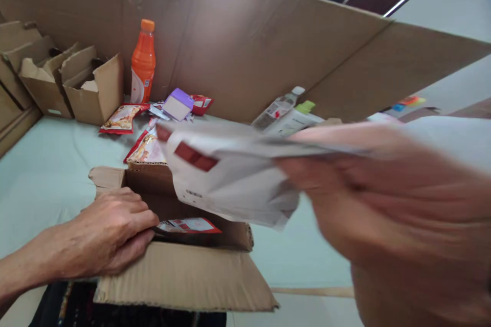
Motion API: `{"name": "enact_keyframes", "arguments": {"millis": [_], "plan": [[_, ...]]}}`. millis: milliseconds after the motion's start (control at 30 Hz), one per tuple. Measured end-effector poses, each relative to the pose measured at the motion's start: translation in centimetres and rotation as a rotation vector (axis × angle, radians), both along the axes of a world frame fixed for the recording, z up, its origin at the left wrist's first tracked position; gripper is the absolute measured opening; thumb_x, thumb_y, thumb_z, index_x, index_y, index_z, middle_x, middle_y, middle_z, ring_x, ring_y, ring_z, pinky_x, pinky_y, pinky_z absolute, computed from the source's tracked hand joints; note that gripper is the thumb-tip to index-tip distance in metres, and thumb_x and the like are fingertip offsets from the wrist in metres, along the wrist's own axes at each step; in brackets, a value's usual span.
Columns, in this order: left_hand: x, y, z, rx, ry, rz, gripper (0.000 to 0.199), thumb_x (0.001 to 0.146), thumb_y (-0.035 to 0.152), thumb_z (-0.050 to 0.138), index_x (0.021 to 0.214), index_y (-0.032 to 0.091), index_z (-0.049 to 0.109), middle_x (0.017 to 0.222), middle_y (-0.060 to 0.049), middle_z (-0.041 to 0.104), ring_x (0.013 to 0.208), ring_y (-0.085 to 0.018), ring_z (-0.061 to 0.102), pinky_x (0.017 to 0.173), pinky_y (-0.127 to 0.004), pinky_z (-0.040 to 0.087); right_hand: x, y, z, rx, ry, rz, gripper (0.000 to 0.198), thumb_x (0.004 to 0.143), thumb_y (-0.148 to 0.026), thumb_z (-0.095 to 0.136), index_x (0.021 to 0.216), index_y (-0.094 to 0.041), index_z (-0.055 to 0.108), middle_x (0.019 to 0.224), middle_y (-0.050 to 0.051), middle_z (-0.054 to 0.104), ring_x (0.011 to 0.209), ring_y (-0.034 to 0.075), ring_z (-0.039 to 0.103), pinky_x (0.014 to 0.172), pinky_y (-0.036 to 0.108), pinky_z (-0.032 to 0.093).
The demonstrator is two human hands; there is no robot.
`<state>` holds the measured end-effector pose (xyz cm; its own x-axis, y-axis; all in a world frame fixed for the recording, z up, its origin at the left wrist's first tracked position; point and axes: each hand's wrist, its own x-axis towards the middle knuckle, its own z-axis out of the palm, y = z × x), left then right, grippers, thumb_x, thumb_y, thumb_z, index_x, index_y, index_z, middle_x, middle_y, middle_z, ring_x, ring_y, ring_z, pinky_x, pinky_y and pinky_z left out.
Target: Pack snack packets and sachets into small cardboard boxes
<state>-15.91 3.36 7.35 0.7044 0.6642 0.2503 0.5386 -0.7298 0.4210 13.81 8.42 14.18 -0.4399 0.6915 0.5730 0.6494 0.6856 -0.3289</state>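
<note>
My right hand [368, 184], large and blurred at the right, pinches the end of a white packet [238, 173] with a dark red block printed on it. That packet hangs tilted above the right part of an open cardboard box [184, 276], whose front flap is folded out. With curled fingers, my left hand [118, 227] grips the box at its left side; its fingertips are partly hidden. Inside the box lies a red and white packet [190, 225].
Behind the box are red snack packets [121, 118], a purple and white box [179, 104] and an orange bottle [143, 61]. Small cardboard boxes [94, 84] stand at the left. A clear bottle [278, 107] and a green-capped white bottle [291, 121] lean by a tall cardboard wall [245, 36].
</note>
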Motion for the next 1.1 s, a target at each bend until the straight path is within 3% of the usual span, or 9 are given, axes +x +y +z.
{"name": "enact_keyframes", "arguments": {"millis": [167,267,367,567,633,733,833,967,1100], "plan": [[-0.5,-0.9,0.4,0.035,-0.029,0.014,0.026,0.103,0.017,0.047,0.098,0.019,0.072,0.085,-0.006,0.072,0.079,-0.020,0.067,0.076,-0.030,0.053,-5.9,-0.8,0.0,-0.110,-0.451,0.228,0.023,0.093,-0.009,0.054,0.085,-0.028,0.064,0.066,-0.003,0.069,0.052,0.014,0.058,0.049,0.030,0.032],[-0.9,-1.5,0.2,0.071,-0.058,0.042,0.027,0.101,0.013,0.047,0.096,0.020,0.074,0.084,-0.006,0.072,0.078,-0.019,0.067,0.074,-0.030,0.053,-8.8,-0.2,-0.8,-0.248,-0.741,0.302,0.021,0.081,-0.005,0.069,0.087,-0.024,0.066,0.068,0.000,0.072,0.054,0.016,0.060,0.050,0.032,0.026],[-1.1,-2.2,-0.1,0.092,-0.069,0.103,0.028,0.100,0.012,0.048,0.093,0.020,0.074,0.091,-0.006,0.070,0.080,-0.019,0.066,0.073,-0.029,0.052,-10.9,0.2,-2.6,-0.331,-0.865,0.365,0.016,0.083,-0.007,0.072,0.093,-0.019,0.071,0.077,0.007,0.076,0.064,0.021,0.068,0.053,0.032,0.029],[-1.0,-2.7,-0.9,0.067,-0.043,0.246,0.021,0.096,0.016,0.054,0.108,0.021,0.070,0.129,-0.012,0.063,0.106,-0.025,0.068,0.087,-0.036,0.056,-8.9,0.7,-3.1,-0.501,-0.569,0.454,0.018,0.099,-0.018,0.060,0.103,-0.022,0.077,0.094,0.005,0.082,0.079,0.020,0.075,0.065,0.028,0.047],[-0.8,-2.7,-0.7,0.002,0.039,0.206,0.015,0.097,0.018,0.057,0.106,0.022,0.069,0.122,-0.010,0.068,0.104,-0.027,0.068,0.088,-0.041,0.056,-6.1,1.9,-2.3,-0.446,-0.287,0.388,0.021,0.101,-0.025,0.056,0.104,-0.025,0.077,0.095,0.002,0.082,0.082,0.018,0.075,0.072,0.028,0.053],[-0.4,-2.5,0.2,-0.113,0.142,0.158,0.006,0.099,0.023,0.062,0.096,0.021,0.068,0.098,-0.006,0.070,0.095,-0.029,0.066,0.084,-0.042,0.055,-2.6,5.9,-2.7,-0.291,-0.032,0.092,0.031,0.105,-0.033,0.047,0.107,-0.024,0.077,0.094,0.004,0.081,0.083,0.019,0.076,0.076,0.032,0.059],[0.0,-2.4,0.6,-0.124,0.164,0.160,0.009,0.098,0.023,0.063,0.090,0.021,0.067,0.092,-0.006,0.070,0.091,-0.028,0.066,0.079,-0.040,0.055,-1.6,11.5,-6.3,-0.267,-0.324,-0.139,0.033,0.101,-0.025,0.048,0.122,-0.021,0.074,0.118,0.009,0.079,0.105,0.025,0.075,0.094,0.039,0.059],[-0.1,-2.5,-0.1,-0.055,0.129,0.180,0.014,0.101,0.025,0.057,0.108,0.024,0.069,0.109,-0.006,0.074,0.098,-0.028,0.069,0.088,-0.043,0.057,-3.7,17.0,-12.7,-0.333,-0.556,-0.121,0.066,0.083,-0.013,0.069,0.148,-0.021,0.059,0.155,0.015,0.058,0.140,0.033,0.056,0.112,0.049,0.049],[-0.2,-2.8,-0.8,-0.023,0.153,0.185,0.020,0.104,0.028,0.053,0.119,0.028,0.067,0.114,-0.003,0.075,0.109,-0.027,0.070,0.102,-0.045,0.055,-5.6,19.0,-16.4,-0.374,-0.654,-0.125,0.071,0.087,-0.009,0.063,0.156,-0.018,0.049,0.156,0.023,0.052,0.138,0.037,0.056,0.109,0.052,0.048]]}}
